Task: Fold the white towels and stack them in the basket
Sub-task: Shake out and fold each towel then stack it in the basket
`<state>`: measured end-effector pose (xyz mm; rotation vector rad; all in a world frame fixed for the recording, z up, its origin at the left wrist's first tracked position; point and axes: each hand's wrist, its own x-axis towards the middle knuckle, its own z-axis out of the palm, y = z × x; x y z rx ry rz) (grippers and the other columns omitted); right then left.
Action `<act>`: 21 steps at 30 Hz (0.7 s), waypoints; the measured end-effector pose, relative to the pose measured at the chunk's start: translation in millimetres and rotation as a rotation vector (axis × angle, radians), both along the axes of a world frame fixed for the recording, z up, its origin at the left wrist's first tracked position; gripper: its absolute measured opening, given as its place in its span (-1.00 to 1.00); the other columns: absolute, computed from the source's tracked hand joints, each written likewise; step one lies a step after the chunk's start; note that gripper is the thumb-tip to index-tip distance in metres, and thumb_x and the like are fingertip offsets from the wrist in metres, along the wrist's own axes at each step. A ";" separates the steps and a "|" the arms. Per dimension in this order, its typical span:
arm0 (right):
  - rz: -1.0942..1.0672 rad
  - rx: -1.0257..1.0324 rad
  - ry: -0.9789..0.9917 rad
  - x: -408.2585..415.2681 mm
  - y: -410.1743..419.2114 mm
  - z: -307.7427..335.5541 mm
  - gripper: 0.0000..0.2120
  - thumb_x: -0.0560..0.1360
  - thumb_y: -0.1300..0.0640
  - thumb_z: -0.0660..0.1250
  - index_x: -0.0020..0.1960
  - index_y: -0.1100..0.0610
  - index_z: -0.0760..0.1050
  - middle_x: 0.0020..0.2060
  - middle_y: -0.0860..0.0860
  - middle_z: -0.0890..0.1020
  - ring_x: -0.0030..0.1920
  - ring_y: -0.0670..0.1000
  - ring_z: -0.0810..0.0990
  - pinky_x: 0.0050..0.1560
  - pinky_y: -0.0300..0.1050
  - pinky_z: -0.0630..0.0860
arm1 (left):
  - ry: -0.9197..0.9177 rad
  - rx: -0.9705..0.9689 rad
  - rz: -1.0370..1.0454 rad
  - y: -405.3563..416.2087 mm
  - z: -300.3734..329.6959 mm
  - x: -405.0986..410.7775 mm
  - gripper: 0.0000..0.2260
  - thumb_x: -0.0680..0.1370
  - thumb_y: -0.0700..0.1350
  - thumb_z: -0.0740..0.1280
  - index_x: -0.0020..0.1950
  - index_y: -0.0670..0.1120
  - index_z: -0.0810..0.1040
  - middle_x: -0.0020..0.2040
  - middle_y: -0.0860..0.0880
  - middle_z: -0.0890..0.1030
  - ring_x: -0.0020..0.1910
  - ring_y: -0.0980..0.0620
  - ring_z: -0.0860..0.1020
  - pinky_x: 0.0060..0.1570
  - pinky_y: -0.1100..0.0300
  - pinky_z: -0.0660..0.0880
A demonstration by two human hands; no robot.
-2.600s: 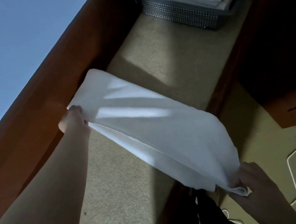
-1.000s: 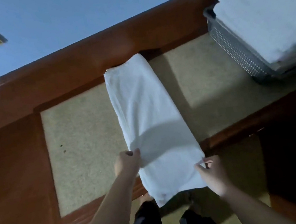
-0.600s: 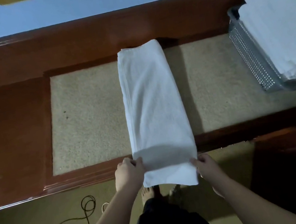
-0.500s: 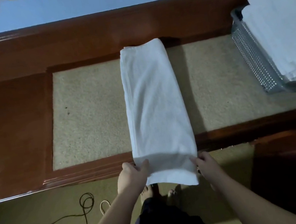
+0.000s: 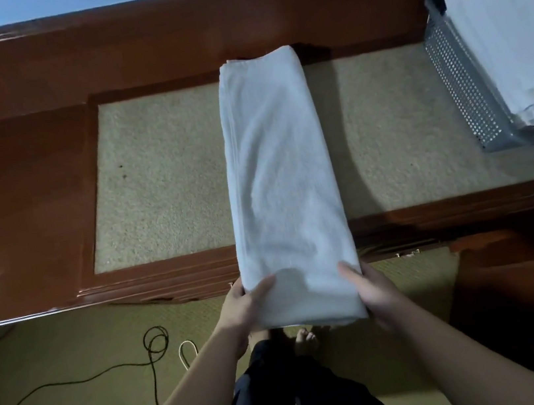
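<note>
The head view looks straight down at a reddish-brown wooden bench (image 5: 27, 210) that crosses the frame from left to right, with a beige speckled inset panel (image 5: 158, 177) filling its middle.

A white towel (image 5: 282, 172), already folded into a long narrow strip, lies across that panel in the centre of the frame. Its far end reaches the bench's raised back edge near the upper centre, and its near end hangs over the front edge at the lower centre.

The left hand (image 5: 244, 306) grasps the near left corner of the towel, thumb lying on top of the cloth and the fingers hidden beneath it. The right hand (image 5: 372, 287) grasps the near right corner in the same way (thumb on top, fingers under the hanging end). Both bare forearms run up from the bottom of the frame.

At the upper right a grey perforated basket (image 5: 459, 86) stands on the bench, well apart from the strip. A stack of folded towels (image 5: 509, 27) rises above its rim and is cut off by the right edge of the frame.

Below the bench is an olive-green floor (image 5: 56, 355). A dark cable (image 5: 150, 358) loops across it at the lower left, with a white cord (image 5: 187, 351) just beside it. Dark trousers (image 5: 287, 397) and bare toes (image 5: 305, 338) show at the bottom centre, under the towel's hanging end.
</note>
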<state>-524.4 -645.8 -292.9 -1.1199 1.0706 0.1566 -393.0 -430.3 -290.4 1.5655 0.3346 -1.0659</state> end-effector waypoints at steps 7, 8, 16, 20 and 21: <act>0.117 -0.111 0.008 -10.3 -2.5 28.5 -0.76 0.61 0.07 0.44 0.24 0.11 0.60 0.02 0.01 0.76 -0.09 -0.05 0.77 -0.26 -0.26 0.61 | 0.062 -0.016 0.052 15.1 29.6 -19.1 -0.51 0.39 -0.09 0.58 0.25 -0.20 0.55 0.09 -0.22 0.73 0.04 -0.26 0.72 0.08 -0.17 0.66; 0.103 -0.115 0.011 -12.4 -2.7 31.2 -0.79 0.60 0.10 0.45 0.21 0.13 0.62 0.00 0.04 0.76 -0.12 -0.03 0.77 -0.29 -0.26 0.60 | 0.060 0.017 0.044 16.2 33.6 -22.4 -0.54 0.44 -0.11 0.58 0.25 -0.21 0.52 0.09 -0.23 0.71 -0.05 -0.22 0.73 0.03 -0.14 0.66; 0.060 -0.249 -0.006 -33.9 0.5 59.6 -0.56 0.50 0.24 0.55 0.33 0.05 0.53 0.14 0.04 0.72 0.02 0.05 0.75 -0.09 0.05 0.72 | -0.196 0.191 0.013 29.3 81.0 -23.6 -0.77 0.55 -0.17 0.50 0.15 -0.18 0.56 0.04 -0.22 0.69 -0.13 -0.19 0.74 -0.14 0.01 0.70; 0.108 -0.548 -0.168 -27.3 -0.1 95.6 -0.39 0.51 0.29 0.49 0.40 -0.25 0.49 0.38 -0.24 0.54 0.38 -0.17 0.53 0.32 0.11 0.57 | -0.400 0.262 -0.039 17.0 124.8 -14.3 -0.70 0.56 -0.14 0.47 0.26 -0.06 0.50 0.00 -0.10 0.69 -0.25 -0.04 0.74 -0.16 0.02 0.70; 0.128 -0.580 -0.228 -23.9 -1.4 108.0 -0.46 0.54 0.33 0.45 0.34 -0.21 0.56 0.37 -0.28 0.55 0.39 -0.26 0.49 0.34 -0.06 0.54 | -0.459 0.265 -0.057 13.6 137.6 -9.7 -0.65 0.57 -0.14 0.45 0.31 0.06 0.45 -0.03 -0.08 0.69 -0.27 -0.03 0.74 -0.19 0.05 0.69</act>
